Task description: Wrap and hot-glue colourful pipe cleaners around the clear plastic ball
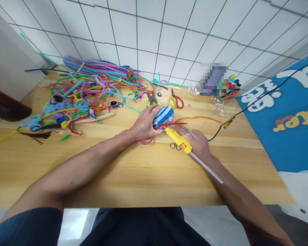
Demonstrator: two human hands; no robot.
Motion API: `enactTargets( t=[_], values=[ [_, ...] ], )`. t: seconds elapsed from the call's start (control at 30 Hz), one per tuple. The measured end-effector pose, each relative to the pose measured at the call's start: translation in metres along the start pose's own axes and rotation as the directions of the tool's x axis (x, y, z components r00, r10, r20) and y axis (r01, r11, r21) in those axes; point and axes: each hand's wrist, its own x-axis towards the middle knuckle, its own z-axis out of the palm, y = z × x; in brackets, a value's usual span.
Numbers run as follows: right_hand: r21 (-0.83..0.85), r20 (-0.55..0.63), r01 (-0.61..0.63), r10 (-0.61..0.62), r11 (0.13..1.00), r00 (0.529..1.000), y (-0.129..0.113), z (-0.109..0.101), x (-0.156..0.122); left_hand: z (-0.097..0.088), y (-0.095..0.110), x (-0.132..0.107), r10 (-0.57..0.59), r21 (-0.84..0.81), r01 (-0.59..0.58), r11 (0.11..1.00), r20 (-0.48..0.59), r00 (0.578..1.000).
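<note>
Working at a wooden table (143,177), a person trains a yellow glue gun (178,139), its pale glue stick (207,168) jutting back toward the body, on a striped ball (164,115). The right hand (198,141) wraps the gun from behind; whether a finger squeezes the trigger cannot be told. A red strand (176,124) runs along the ball's near side, just beyond the gun's tip. Blue, pale-blue and lilac bands cover the ball's top; clear plastic shows at its right. The left hand (146,121) cups it mid-table, fingers curled around its left side. The step appears to be gluing on strands; next calls for a steady grip and a firm press. Beyond lie scissors (179,101), pliers (151,99), tangled pipe cleaners (89,89) and a tiled wall (149,37).
</note>
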Motion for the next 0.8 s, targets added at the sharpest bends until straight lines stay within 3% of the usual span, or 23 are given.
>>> enactTargets(
  t=[0.17,0.33,0.53,0.67,0.8],
  values=[
    [-0.034,-0.06,0.02,-0.022,0.999,0.998,0.0007,-0.002,0.0012,0.0003,0.0015,0.0011,0.013,0.007,-0.013,1.0,-0.009,1.0],
    [0.021,-0.006,-0.015,0.015,1.0,1.0,0.0013,0.0002,-0.0002,0.0017,0.0016,0.0004,0.0,-0.054,0.0,0.999,0.005,1.0],
    [-0.06,-0.04,-0.042,0.039,0.997,0.998,0.0029,0.0006,-0.0007,0.0051,-0.0014,-0.0027,-0.026,-0.121,0.024,0.992,-0.016,1.0],
    [-0.026,-0.03,0.023,-0.023,0.999,0.999,0.0023,0.0003,-0.0001,0.0055,-0.0016,-0.0028,-0.014,-0.128,0.012,0.992,-0.011,1.0],
    [-0.026,-0.02,-0.031,0.031,0.999,0.999,0.0053,-0.0028,-0.0007,0.0044,-0.0006,-0.0016,-0.03,-0.125,0.03,0.992,0.009,1.0]
  ],
)
